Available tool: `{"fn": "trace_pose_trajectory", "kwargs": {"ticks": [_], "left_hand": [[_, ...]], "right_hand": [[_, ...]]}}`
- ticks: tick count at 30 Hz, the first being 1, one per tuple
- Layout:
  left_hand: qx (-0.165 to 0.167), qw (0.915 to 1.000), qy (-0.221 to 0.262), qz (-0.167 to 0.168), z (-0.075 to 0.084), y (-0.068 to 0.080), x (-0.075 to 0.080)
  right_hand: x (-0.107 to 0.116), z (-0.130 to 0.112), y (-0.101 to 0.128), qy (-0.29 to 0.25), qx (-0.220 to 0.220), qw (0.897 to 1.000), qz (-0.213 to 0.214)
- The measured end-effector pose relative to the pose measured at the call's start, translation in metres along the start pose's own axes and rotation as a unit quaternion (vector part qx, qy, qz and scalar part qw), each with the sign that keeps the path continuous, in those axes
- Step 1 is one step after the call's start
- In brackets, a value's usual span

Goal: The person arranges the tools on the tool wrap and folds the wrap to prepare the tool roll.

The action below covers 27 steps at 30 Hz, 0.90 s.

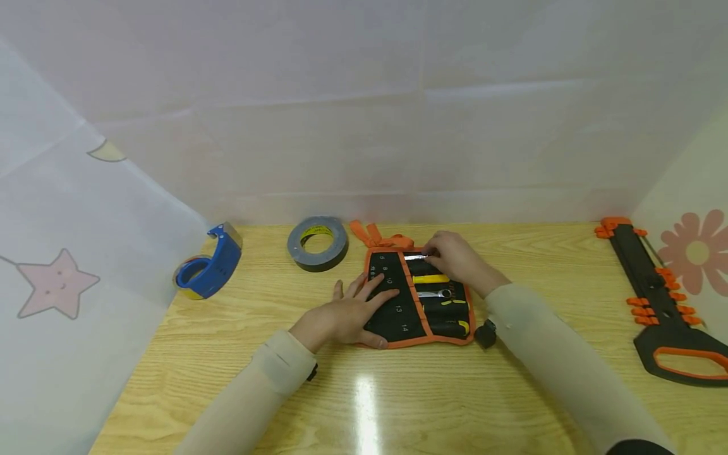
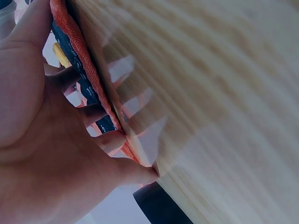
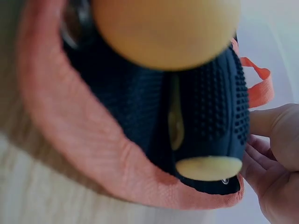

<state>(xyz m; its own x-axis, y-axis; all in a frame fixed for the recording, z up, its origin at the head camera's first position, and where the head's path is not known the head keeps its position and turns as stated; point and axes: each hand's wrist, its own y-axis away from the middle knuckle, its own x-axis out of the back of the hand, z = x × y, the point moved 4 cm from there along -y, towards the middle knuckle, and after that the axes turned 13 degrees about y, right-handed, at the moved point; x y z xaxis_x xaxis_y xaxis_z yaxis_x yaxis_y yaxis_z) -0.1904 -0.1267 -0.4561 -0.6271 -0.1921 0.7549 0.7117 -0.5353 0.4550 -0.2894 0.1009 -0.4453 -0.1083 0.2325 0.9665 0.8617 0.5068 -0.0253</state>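
A black tool pouch [image 1: 398, 309] with orange trim and printed numbers lies on the table. My left hand [image 1: 349, 316] rests on its left side, fingers spread, with the thumb at the near edge. At the far right corner my right hand [image 1: 455, 259] pinches the end of a silver wrench [image 1: 417, 257] in the top slot; the fingertips partly hide it. Below sit a yellow handle [image 1: 430, 279], a ring-ended wrench [image 1: 435, 294] and black-and-yellow handles [image 1: 452, 327]. The right wrist view shows a studded black handle [image 3: 210, 112] with a yellow end, beside the right hand [image 3: 280, 158].
Orange ties [image 1: 381, 237] trail from the pouch's far edge. A grey tape roll [image 1: 318, 244] lies behind to the left, and a blue tape dispenser [image 1: 218, 265] farther left. On the right lies a black tool with orange clips [image 1: 654, 284]. White sheeting [image 1: 364, 126] encloses the table.
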Motion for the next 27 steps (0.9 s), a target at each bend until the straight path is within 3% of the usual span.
{"fn": "trace_pose_trajectory", "kwargs": {"ticks": [18, 27], "left_hand": [[-0.004, 1.0000, 0.005, -0.001, 0.001, 0.000, 0.000], [-0.014, 0.9998, 0.004, 0.013, -0.001, 0.004, 0.002]], "right_hand": [[-0.008, -0.002, -0.006, -0.023, -0.014, 1.000, -0.003], [0.004, 0.001, 0.017, -0.035, 0.012, 0.999, 0.003]]}}
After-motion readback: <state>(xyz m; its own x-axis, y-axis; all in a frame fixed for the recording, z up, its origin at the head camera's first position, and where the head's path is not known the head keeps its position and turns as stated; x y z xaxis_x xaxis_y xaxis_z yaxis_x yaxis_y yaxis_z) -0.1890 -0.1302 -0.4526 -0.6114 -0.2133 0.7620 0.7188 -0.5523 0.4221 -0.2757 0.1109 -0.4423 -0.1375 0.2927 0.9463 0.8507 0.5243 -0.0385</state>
